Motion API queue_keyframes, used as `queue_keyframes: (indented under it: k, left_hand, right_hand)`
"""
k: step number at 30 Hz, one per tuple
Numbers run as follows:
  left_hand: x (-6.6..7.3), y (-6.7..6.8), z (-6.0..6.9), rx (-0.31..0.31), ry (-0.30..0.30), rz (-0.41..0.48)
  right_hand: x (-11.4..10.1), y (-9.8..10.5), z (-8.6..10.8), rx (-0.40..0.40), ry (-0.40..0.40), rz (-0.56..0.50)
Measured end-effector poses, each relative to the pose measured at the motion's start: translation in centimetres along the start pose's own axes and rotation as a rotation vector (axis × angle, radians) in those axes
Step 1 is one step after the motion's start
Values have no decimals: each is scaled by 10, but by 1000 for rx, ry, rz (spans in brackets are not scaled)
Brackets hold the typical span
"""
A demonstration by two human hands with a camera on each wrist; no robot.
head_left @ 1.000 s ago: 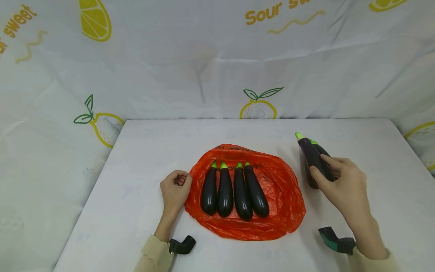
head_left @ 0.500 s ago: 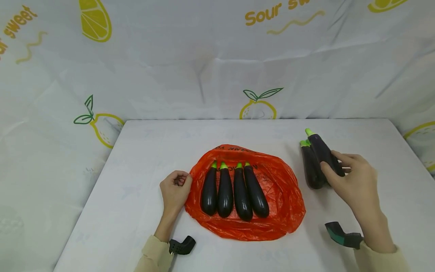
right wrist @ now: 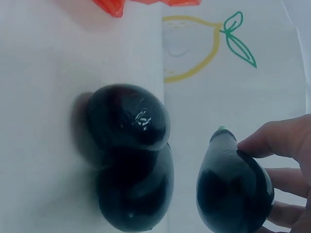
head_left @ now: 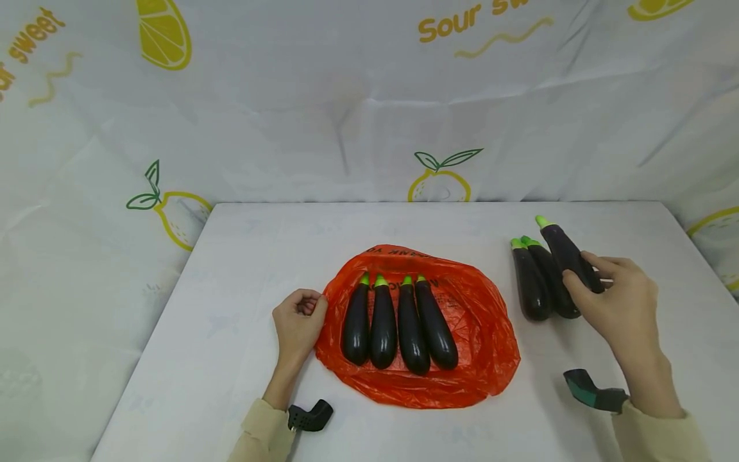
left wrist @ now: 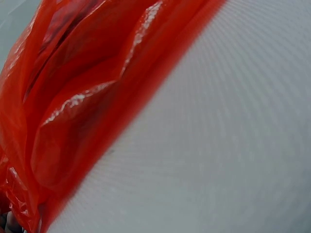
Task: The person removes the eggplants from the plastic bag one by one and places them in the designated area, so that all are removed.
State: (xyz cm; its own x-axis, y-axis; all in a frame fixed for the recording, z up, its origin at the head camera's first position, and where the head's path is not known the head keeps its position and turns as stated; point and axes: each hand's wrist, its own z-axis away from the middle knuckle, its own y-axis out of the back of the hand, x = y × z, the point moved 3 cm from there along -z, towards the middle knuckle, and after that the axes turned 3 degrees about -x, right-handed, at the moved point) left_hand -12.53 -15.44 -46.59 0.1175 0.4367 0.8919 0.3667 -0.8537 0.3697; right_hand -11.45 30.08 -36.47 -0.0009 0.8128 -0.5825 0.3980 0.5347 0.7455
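My right hand grips a dark eggplant, thumb on one side and fingers on the other, just right of two eggplants lying side by side on the table. The right wrist view shows the gripped eggplant apart from those two. At the left edge of an opened-out red plastic bag, my left hand pinches the rim with curled fingers. Several eggplants with green stems lie in a row on the bag. Red plastic fills the upper left of the left wrist view.
A white table lies under everything, its back edge against a white cloth printed with lemons and lettering. Black devices are worn on the left wrist and the right wrist.
My right hand has moved right with its eggplant, away from the two lying there, which now show side by side. The left hand and the bag have stayed in place.
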Motion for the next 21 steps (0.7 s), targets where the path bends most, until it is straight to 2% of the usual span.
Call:
queue_keyframes:
  k: [10, 15, 21]
  left_hand:
    - [-1, 0, -1, -17, -8, 17]
    - [-2, 2, -1, -27, -30, 24]
    - [-1, 2, -1, -25, -28, 4]
  right_hand:
    - [20, 0, -8, 13, -98, 12]
    - [29, 0, -9, 0, -110, 37]
    - [37, -1, -11, -30, -118, 38]
